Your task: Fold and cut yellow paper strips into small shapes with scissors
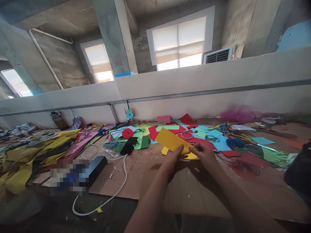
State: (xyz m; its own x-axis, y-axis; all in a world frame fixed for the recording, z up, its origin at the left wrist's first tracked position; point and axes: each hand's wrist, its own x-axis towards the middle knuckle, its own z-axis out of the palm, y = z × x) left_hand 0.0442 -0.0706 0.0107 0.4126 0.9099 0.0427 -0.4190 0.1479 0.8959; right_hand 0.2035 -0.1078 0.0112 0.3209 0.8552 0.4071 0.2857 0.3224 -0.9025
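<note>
My left hand (pixel 173 158) and my right hand (pixel 205 154) both pinch the near edge of an orange-yellow sheet of paper (pixel 170 139). The sheet is tilted, its far corner pointing up and left above the brown cardboard (pixel 150 181) that covers the table. A small yellow scrap (pixel 165 150) lies just left of my left hand. Under my right hand another yellow piece (pixel 191 157) shows.
Coloured paper sheets (pixel 206 136) and scraps are heaped behind the hands. A black phone (pixel 128 145), a red disc (pixel 127 133), a black box (pixel 95 165) with a white cable (pixel 116 191) lie left. Yellow paper piles (pixel 29 155) fill the far left. A white partition (pixel 194 97) backs the table.
</note>
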